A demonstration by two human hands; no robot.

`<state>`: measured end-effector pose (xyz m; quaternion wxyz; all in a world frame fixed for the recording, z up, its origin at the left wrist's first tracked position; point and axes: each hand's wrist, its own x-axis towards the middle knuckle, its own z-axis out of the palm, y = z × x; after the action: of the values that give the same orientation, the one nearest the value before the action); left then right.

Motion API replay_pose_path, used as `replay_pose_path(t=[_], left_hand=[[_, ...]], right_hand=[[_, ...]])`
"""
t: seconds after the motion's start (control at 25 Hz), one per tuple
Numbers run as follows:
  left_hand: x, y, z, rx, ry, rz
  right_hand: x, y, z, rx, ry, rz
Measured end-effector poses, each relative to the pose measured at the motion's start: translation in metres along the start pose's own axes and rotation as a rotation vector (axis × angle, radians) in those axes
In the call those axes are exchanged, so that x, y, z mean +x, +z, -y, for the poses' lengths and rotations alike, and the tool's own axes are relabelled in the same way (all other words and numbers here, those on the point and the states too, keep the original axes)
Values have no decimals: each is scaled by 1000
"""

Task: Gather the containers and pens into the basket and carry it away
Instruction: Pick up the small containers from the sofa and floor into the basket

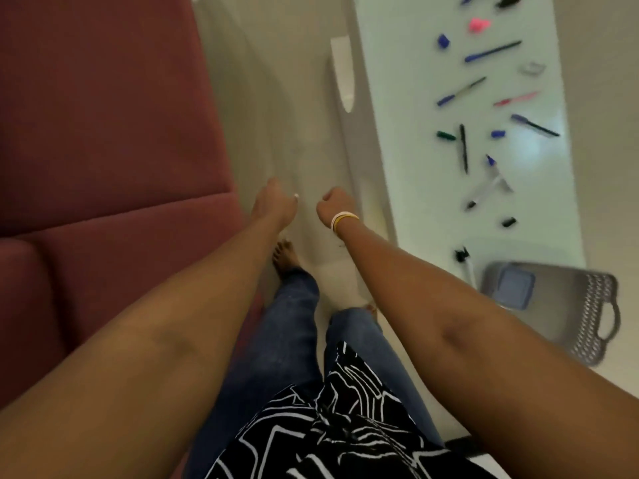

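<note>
Both hands empty, stuff on the table

Left hand (275, 202) loosely curled, right hand (333, 205) fisted; pens (492, 51) scattered on white table (397, 133), grey basket (587, 305) holding a blue container (515, 285).

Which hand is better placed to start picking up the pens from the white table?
Probably the right hand: the white table, its pens and the basket lie on its side. The left hand is nearer the red sofa.

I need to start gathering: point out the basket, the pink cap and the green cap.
basket (600, 314): head view, on its perforated end wall.
pink cap (479, 25): head view, on its middle.
green cap (446, 135): head view, on its middle.
</note>
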<state>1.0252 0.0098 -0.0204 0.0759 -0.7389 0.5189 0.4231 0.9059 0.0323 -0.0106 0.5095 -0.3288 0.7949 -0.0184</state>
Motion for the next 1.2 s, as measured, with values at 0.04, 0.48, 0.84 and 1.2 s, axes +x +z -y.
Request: replay_pose_path(t=[0.04,0.48,0.84,1.2], left_hand=[[14,-23,11,-22,-31,-20],[152,-196,98,-438,-387,-163],[279,-315,88,-750,-688,-214],[412,-367,101,-536,-657,-307]], right_hand=[[5,10,32,-31,-33,17],[91,85,301,-566,-345,230],[170,111,495,-699,-363,390],[270,209,665,-208,-340,292]])
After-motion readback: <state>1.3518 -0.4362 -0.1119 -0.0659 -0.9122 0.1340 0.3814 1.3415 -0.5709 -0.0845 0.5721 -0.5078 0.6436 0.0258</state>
